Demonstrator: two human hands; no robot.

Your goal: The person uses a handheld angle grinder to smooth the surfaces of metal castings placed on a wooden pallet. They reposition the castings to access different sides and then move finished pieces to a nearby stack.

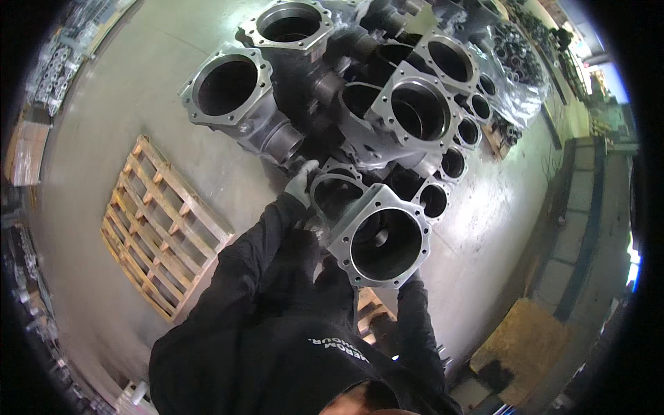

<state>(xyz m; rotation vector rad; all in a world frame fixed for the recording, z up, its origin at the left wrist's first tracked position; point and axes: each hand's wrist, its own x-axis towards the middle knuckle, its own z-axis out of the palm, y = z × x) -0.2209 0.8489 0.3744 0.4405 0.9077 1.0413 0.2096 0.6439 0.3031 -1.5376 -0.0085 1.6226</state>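
Head view: a grey metal housing [386, 238] with a wide round opening and a bolt-holed flange is held up just right of centre. The left hand [301, 184], in a pale glove, is placed at ten o'clock from that housing, its fingers curled over the rim of the neighbouring part; how tightly they are closed cannot be told. The right hand [413, 277] is almost wholly hidden under the housing's flange at five o'clock, so its fingers cannot be judged. Both arms are covered by black sleeves [277, 277]. More housings of the same kind [415, 111] are stacked from eleven to one o'clock, some under clear plastic wrap [515, 83]. A wooden pallet [155, 228] is seen lying on the concrete floor [131, 104] at nine o'clock.
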